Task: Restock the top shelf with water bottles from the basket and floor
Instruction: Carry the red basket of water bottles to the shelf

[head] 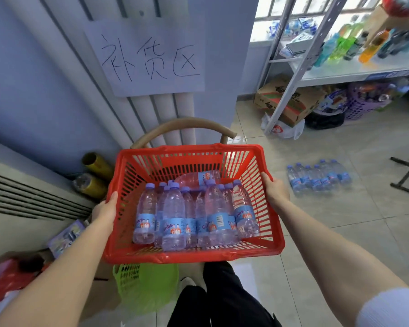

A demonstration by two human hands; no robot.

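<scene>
Tiled floor [321, 234], shelf rack [299, 59] well apart at right. We hold red basket [194, 149] level. Left grip [105, 208] and right grip [275, 188] each curl round opposite side rims, likely so upright water bottles [175, 218] inside don't tip. Wrapped pack [319, 177] lies on floor near rack.

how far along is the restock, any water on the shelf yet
Early. Done: nothing evident; the shelf in view holds coloured drinks. In hand: left hand and right hand grip the red basket by its sides, water bottles inside. Left: shelving those, plus the wrapped pack on the floor.
</scene>
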